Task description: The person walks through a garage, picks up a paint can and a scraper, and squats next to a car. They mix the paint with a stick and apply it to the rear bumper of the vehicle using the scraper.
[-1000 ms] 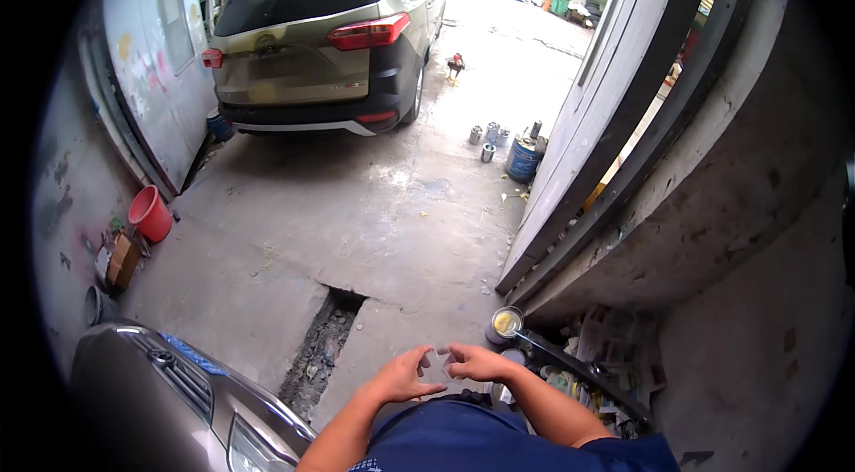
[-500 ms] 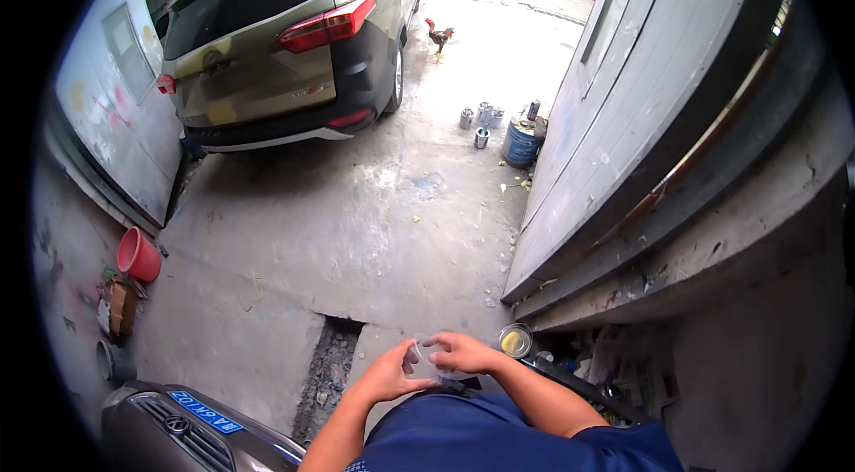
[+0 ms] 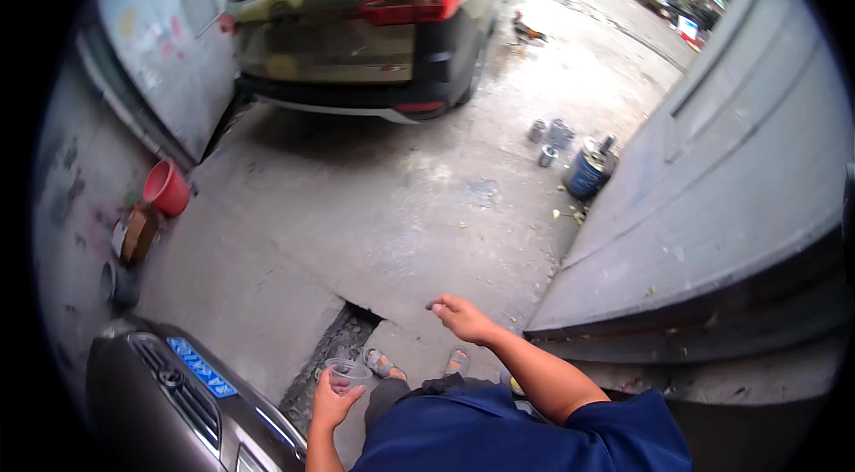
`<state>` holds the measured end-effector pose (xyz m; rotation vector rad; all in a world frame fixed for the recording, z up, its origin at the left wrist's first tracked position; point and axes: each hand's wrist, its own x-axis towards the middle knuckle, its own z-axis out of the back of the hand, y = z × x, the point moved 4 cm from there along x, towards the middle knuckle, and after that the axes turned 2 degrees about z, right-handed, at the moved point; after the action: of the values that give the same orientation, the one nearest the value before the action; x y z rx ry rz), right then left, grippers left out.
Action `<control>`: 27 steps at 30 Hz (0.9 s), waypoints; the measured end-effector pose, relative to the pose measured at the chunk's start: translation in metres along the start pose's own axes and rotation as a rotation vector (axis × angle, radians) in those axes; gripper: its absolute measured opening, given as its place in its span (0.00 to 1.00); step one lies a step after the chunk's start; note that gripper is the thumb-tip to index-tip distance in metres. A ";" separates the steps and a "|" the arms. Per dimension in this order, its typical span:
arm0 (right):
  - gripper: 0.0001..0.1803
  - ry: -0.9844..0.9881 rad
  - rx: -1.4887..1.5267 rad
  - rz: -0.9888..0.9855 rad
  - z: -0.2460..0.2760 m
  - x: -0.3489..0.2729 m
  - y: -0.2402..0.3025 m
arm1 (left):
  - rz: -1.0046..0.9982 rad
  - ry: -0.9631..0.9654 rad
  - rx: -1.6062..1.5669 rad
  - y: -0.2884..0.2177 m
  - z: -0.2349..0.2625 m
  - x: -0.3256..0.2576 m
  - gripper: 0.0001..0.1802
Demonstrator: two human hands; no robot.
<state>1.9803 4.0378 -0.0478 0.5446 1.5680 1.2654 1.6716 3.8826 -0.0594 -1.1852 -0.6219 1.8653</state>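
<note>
My left hand [image 3: 333,401] is closed round a clear plastic tub [image 3: 349,371] with a wide round rim, held low near the dark car's front corner. Some of its fingers show through the clear wall. Away from the tub, my right hand [image 3: 463,319] is raised over the concrete with its fingers drawn together. A small dark spot shows at its fingertips; I cannot make out whether that is a thing or shaded skin. Below and between the hands are my sandalled feet [image 3: 385,363].
A broken trench [image 3: 334,347] cuts the concrete by my feet. The dark car [image 3: 196,383] stands close at left, an SUV [image 3: 338,44] ahead. A red bucket [image 3: 166,189] lies tilted by the left wall. Metal cans [image 3: 548,155] and a blue drum [image 3: 588,171] stand by the right door [image 3: 712,178].
Both hands were together at the clear plastic tub. They have parted: the left moved left and down with the tub, the right up and away. The view has swung.
</note>
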 end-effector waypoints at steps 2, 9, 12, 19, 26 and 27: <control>0.13 -0.041 -0.210 0.113 -0.014 0.025 0.004 | 0.053 -0.081 -0.009 0.023 0.018 0.003 0.49; 0.15 0.179 -0.108 0.033 -0.108 0.107 0.070 | 0.201 -0.242 0.118 0.078 0.131 0.009 0.52; 0.15 0.320 -0.057 -0.049 -0.149 0.151 0.087 | 0.246 -0.317 0.072 0.109 0.177 0.016 0.52; 0.15 0.348 -0.171 -0.076 -0.234 0.265 0.134 | 0.346 -0.457 -0.053 0.154 0.273 0.049 0.52; 0.12 0.286 -0.565 -0.244 -0.256 0.439 0.067 | 0.465 -0.479 -0.314 0.227 0.316 0.117 0.46; 0.12 0.276 -0.650 -0.277 -0.251 0.467 0.046 | 0.465 -0.491 -0.411 0.240 0.318 0.125 0.45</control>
<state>1.5630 4.3234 -0.2147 -0.2601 1.2814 1.5690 1.2673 3.8643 -0.1633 -1.1986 -1.1155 2.5451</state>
